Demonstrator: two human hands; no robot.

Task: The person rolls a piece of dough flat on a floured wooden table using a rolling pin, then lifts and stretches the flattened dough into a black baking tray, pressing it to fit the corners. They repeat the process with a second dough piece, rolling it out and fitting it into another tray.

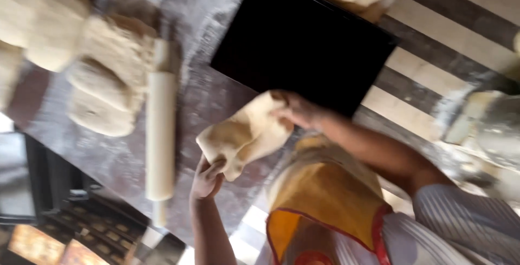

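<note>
Dough handling is the step in hand: a pale, floppy sheet of rolled dough [246, 132] hangs lifted between both hands, clear of the flour-dusted dark brown table [206, 97], as far as the blurred view shows. The left hand [207, 180] pinches the sheet's near, lower edge from beneath, fingers closed on it. The right hand [297, 110] grips the far, upper right corner, fingers folded over the dough. The sheet sags and folds in the middle between the two grips, so it lies above the left hand and to the left of the right hand.

Just beyond the dough, on the far side, sits a black rectangular baking tray [303, 43], bare on its dark surface. To the left, well apart from the hands, a long pale wooden rolling pin [161, 135] lies on the table, with pale rough lumps of dough [105, 81] beside it, further left.

In my judgement, a sheet this limp calls for both hands holding on together and moving evenly, since slack in the middle could stretch or tear it. A yellow apron with red edging [325, 200] shows near and right.
</note>
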